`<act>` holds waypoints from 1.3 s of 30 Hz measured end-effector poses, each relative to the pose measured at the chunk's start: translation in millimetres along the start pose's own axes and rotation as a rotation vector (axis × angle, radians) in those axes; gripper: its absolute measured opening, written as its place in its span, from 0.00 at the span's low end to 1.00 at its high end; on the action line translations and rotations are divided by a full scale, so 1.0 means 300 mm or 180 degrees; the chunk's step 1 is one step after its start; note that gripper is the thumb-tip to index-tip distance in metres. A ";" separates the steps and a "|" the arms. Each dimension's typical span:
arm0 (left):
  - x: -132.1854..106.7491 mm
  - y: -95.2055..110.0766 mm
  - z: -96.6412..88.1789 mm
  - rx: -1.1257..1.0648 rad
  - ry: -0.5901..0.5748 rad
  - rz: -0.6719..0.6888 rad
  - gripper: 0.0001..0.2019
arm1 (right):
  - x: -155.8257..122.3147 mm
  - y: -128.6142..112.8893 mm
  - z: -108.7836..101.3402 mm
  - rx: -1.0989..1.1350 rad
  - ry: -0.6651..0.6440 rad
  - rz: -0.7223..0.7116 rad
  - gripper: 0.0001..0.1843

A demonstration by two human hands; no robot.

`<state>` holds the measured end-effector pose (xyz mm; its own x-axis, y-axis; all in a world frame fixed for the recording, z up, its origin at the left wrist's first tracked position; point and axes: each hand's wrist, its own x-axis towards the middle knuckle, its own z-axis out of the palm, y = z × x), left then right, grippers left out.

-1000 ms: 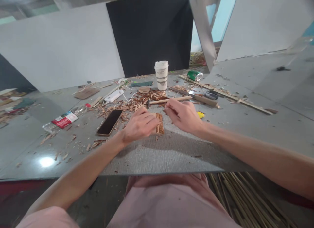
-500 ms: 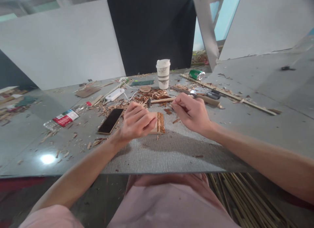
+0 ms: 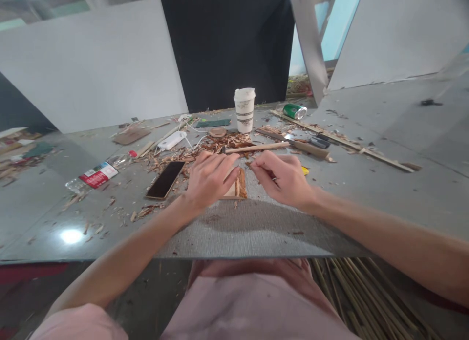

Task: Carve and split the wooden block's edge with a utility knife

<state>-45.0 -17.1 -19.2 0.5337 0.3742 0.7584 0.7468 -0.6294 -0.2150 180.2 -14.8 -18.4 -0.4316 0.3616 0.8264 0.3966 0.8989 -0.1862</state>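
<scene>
My left hand lies over a small wooden block on the grey mat, its fingers stretched forward and pressing the block down. My right hand hovers just right of the block with thumb and fingers pinched together on something too small to make out. A small hammer with a pale wooden handle lies just beyond both hands among wood shavings.
A black phone lies left of my left hand. A white paper cup, a green can, a knife, a crushed plastic bottle, a white charger and wooden strips are spread over the table. Bamboo sticks lie under the table's near edge.
My left hand has gone from a loose curl to fingers stretched flat over the block. My right hand has come down and closer to the block, still pinched.
</scene>
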 end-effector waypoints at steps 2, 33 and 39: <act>0.002 0.018 -0.003 0.0175 -0.0174 -0.0135 0.14 | -0.001 0.001 0.005 -0.0160 -0.0069 0.0055 0.08; -0.018 0.052 0.041 0.0087 -0.0586 -0.0700 0.16 | 0.027 0.001 0.035 -0.0644 -0.0294 0.1093 0.08; -0.025 0.061 0.064 -0.0169 -0.0628 -0.0389 0.28 | 0.037 0.006 0.035 -0.0117 -0.0262 0.1402 0.05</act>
<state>-27.7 -18.5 -40.6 0.5118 0.5723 0.6408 0.7915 -0.6042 -0.0925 167.5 -6.8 -15.3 -0.2775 0.7277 0.6273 0.5850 0.6459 -0.4906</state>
